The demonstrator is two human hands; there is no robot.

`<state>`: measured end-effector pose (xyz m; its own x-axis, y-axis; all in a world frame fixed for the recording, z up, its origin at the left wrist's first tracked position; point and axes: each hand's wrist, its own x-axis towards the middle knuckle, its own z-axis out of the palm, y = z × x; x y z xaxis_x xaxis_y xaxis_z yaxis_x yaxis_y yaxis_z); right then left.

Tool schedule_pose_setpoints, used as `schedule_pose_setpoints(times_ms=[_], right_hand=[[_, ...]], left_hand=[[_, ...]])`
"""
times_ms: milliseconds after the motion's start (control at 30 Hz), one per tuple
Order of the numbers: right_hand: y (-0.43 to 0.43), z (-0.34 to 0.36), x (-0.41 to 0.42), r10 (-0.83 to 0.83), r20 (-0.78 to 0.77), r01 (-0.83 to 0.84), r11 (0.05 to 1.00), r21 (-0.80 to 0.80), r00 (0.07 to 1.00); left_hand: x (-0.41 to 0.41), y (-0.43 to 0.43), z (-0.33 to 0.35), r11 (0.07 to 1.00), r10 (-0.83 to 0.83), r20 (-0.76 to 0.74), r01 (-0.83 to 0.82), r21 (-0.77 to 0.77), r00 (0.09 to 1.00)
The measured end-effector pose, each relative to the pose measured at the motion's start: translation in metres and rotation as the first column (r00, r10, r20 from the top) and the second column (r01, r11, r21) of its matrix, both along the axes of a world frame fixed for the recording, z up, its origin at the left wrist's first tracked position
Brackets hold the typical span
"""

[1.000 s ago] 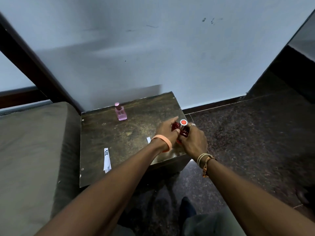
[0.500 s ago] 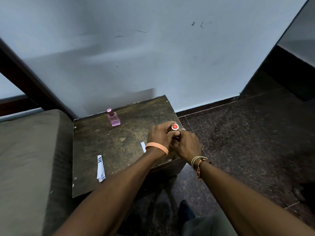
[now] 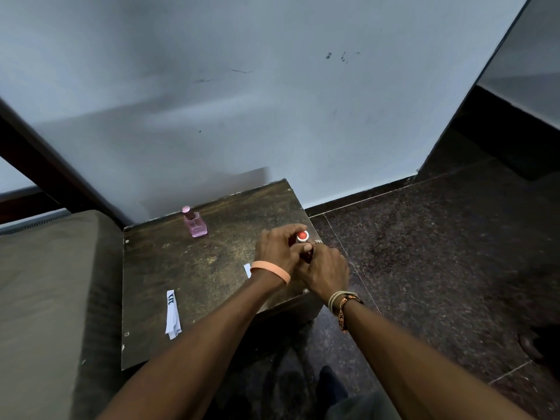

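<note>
Over the right part of a dark wooden stool top (image 3: 188, 277), both my hands hold a small dark red bottle with a red-topped cap (image 3: 302, 236). My left hand (image 3: 277, 250), with an orange wristband, pinches the cap between fingers and thumb. My right hand (image 3: 325, 271), wearing thread bracelets, grips the bottle's body from below and the right, hiding most of it. A pink nail polish bottle (image 3: 194, 223) stands upright near the stool's far edge, apart from my hands.
A white folded paper strip (image 3: 172, 313) lies near the stool's front left. A smaller white scrap (image 3: 247, 269) shows beside my left wrist. A grey mattress (image 3: 45, 298) borders the stool on the left. Dark speckled floor (image 3: 439, 253) spreads right; a pale wall stands behind.
The view shifted slightly. My left fingers have closed more over the cap, and the red bottle body seen a second ago is now mostly hidden by my hands.
</note>
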<state>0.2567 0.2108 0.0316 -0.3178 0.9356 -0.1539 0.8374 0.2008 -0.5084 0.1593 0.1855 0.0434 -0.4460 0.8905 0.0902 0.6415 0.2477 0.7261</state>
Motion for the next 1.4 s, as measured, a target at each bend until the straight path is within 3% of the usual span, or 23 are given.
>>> schedule_pose_setpoints(times_ms=[133, 300, 467, 967, 1133, 1300, 1400], right_hand=[[0.001, 0.001, 0.000, 0.008, -0.002, -0.008, 1.000, 0.005, 1.000], [0.000, -0.001, 0.001, 0.026, 0.015, -0.027, 0.999, 0.030, 1.000], [0.000, 0.001, 0.000, 0.028, -0.001, -0.028, 0.999, 0.032, 1.000], [0.002, -0.002, -0.001, 0.015, 0.032, -0.016, 1.000, 0.025, 0.999], [0.001, 0.000, -0.001, 0.028, 0.025, -0.028, 0.999, 0.015, 0.999], [0.002, -0.003, 0.001, 0.033, 0.022, -0.034, 0.998, 0.044, 0.999], [0.003, -0.003, 0.001, 0.031, 0.032, -0.032, 0.999, 0.044, 0.999]], left_hand=[[0.004, 0.000, -0.002, 0.998, 0.047, 0.013, -0.047, 0.040, 0.999], [-0.001, 0.000, -0.002, 0.996, -0.084, -0.034, 0.085, 0.028, 0.996], [-0.003, 0.000, -0.003, 0.997, 0.013, -0.015, -0.012, 0.079, 1.000], [-0.008, 0.002, -0.001, 0.987, -0.154, -0.086, 0.158, 0.035, 0.984], [-0.012, 0.003, -0.006, 0.996, -0.059, -0.115, 0.066, 0.062, 0.992], [-0.008, 0.001, -0.006, 0.983, -0.174, -0.108, 0.179, 0.041, 0.979], [-0.012, 0.002, -0.006, 0.990, -0.133, -0.091, 0.138, 0.044, 0.987]])
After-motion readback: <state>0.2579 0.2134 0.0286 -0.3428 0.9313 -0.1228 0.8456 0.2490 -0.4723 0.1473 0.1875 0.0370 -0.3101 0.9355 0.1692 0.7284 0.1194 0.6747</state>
